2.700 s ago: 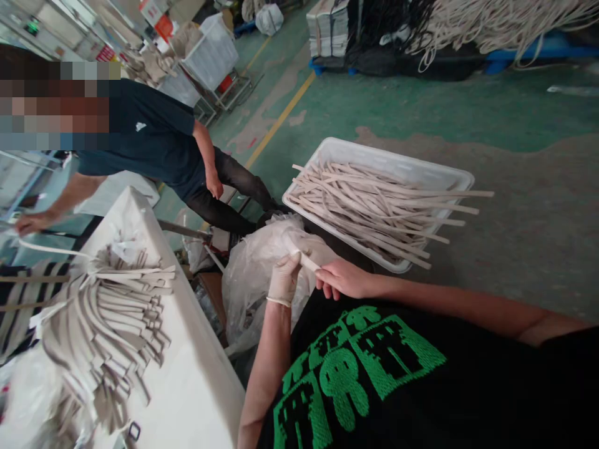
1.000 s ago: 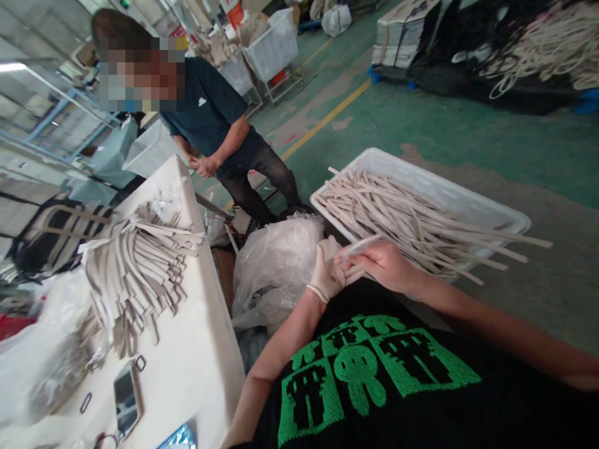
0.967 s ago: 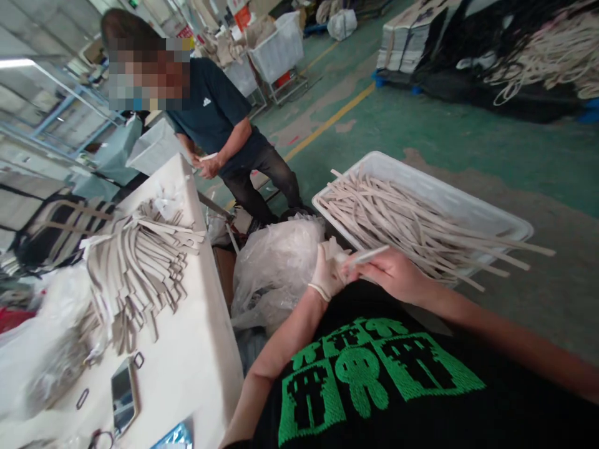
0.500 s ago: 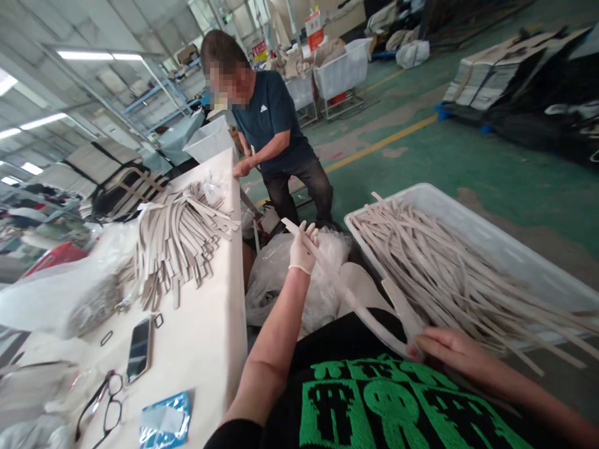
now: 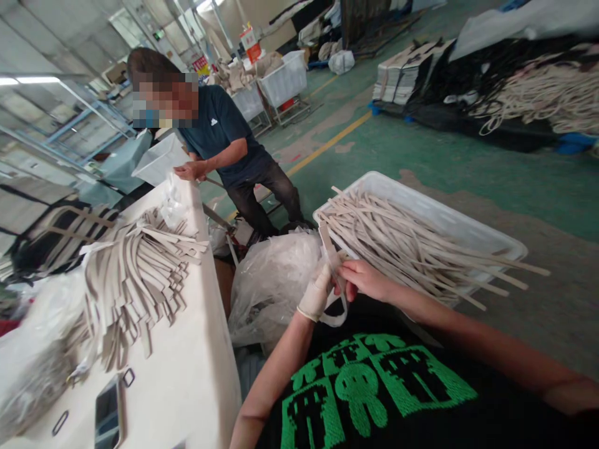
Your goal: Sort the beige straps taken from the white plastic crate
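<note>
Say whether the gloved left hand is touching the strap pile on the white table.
Apart. The head view shows the gloved left hand away from the strap pile, with the table edge and plastic bag between them.

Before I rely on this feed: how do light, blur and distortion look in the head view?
Head view: ceiling lights glow white at upper left; head view: the held strip, left hand and right hand look slightly soft; head view: the co-worker has a pixelated face, and the scene leans.

Lit from tube lights (image 5: 30, 80) at upper left; bright on the white surface (image 5: 199, 374), dimmer over the floor (image 5: 458, 146); slightly blurred, and stretched toward the edges.
</note>
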The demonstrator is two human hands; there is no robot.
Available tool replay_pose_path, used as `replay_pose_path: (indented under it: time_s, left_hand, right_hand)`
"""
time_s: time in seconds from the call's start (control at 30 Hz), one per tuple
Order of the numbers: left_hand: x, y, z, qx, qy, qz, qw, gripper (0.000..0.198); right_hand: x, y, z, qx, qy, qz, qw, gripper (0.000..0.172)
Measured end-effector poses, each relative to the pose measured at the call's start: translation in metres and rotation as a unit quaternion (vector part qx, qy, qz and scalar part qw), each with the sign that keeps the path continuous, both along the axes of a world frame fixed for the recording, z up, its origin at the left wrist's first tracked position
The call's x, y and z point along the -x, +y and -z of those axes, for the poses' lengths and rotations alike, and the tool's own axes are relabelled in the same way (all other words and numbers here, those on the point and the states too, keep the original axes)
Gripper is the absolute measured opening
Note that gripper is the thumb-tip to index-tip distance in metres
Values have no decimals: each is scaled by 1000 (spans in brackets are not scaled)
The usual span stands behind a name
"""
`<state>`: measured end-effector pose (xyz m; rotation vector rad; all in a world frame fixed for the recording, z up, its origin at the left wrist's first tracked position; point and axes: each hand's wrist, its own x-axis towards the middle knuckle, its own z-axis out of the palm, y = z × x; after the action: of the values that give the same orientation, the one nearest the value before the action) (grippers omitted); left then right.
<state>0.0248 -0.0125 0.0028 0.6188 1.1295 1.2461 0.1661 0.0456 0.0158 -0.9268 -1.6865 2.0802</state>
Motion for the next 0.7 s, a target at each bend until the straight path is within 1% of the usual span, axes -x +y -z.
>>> replay_pose_path:
  time_s: [0.07, 0.17, 0.23, 0.3, 0.37, 0.43, 0.5, 0.53, 0.6, 0.63, 0.7]
  left_hand:
    - [-2, 0, -1, -25, 48, 21, 998, 73]
    - [-4, 2, -5, -26, 91, 28, 995, 66]
    - [-4, 3, -10, -41, 81, 35, 995, 58]
    - [-1, 3, -17, -63, 77, 28, 995, 48]
    - [3, 3, -24, -72, 98, 6, 993, 39]
    - [7, 0, -29, -60, 126, 13, 990, 37]
    - [7, -5, -30, -43, 148, 64, 986, 39]
    - [6, -8, -29, -38, 163, 99, 981, 41]
    - [2, -14, -26, -31, 206, 155, 966, 42]
    - [0, -17, -24, -31, 235, 172, 956, 40]
    - [-4, -21, -22, -33, 299, 187, 935, 34]
  right_hand:
    - [1, -1, 1, -2, -2, 9, 1000, 53]
    - [-3, -1, -2, -30, -19, 10, 999, 53]
    - [-9, 3, -5, -83, -55, -2, 995, 52]
    - [-19, 10, -10, -146, -86, 0, 986, 51]
    - [-28, 16, -17, -179, -80, 46, 980, 49]
    - [-36, 20, -25, -169, -46, 111, 978, 51]
    - [-40, 21, -33, -141, -8, 143, 980, 60]
    - [-41, 19, -37, -126, 9, 143, 982, 62]
    - [-41, 15, -43, -102, 32, 134, 985, 54]
    - [-40, 12, -44, -96, 36, 129, 986, 49]
    - [-39, 5, -44, -94, 41, 126, 987, 45]
